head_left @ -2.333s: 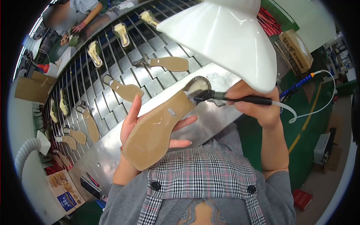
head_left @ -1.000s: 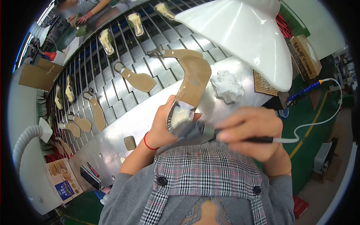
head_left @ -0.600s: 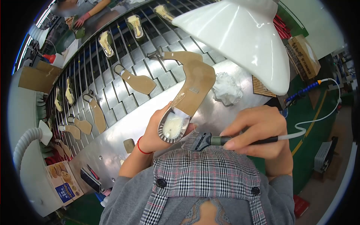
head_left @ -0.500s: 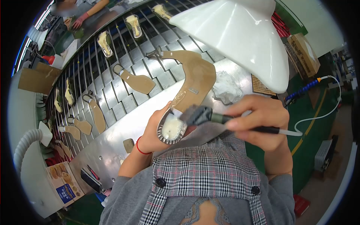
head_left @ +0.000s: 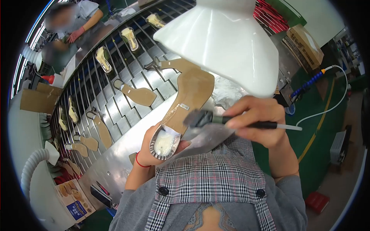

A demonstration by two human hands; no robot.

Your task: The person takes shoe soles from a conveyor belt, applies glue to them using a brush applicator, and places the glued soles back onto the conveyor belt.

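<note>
My left hand (head_left: pixel 146 149) grips a shoe upper by its heel end, with the tan sole side (head_left: pixel 194 86) facing up. Around its heel, a pleated dark edge (head_left: pixel 155 153) rings a white heel patch (head_left: pixel 165 142). A wet, shiny streak runs along the tan surface near a small label (head_left: pixel 184 106). Closed round the black handle of a brush (head_left: pixel 198 118) is my right hand (head_left: pixel 262 119). The dark bristles lie at the shoe's right side, below the label; whether they touch it I cannot tell. A white tube continues from the handle.
A white lamp shade (head_left: pixel 227 46) hangs just above the shoe. Behind is a conveyor of metal rods (head_left: pixel 123 57) carrying several tan soles with straps and clear forms. Crumpled white paper (head_left: pixel 227 92) lies under the shade. Across the conveyor, a co-worker (head_left: pixel 73 25) handles something.
The shoe has shifted left and down in view with my left hand. From beside the white heel patch, the brush has moved up along the shoe's side. The whole view has shifted slightly.
</note>
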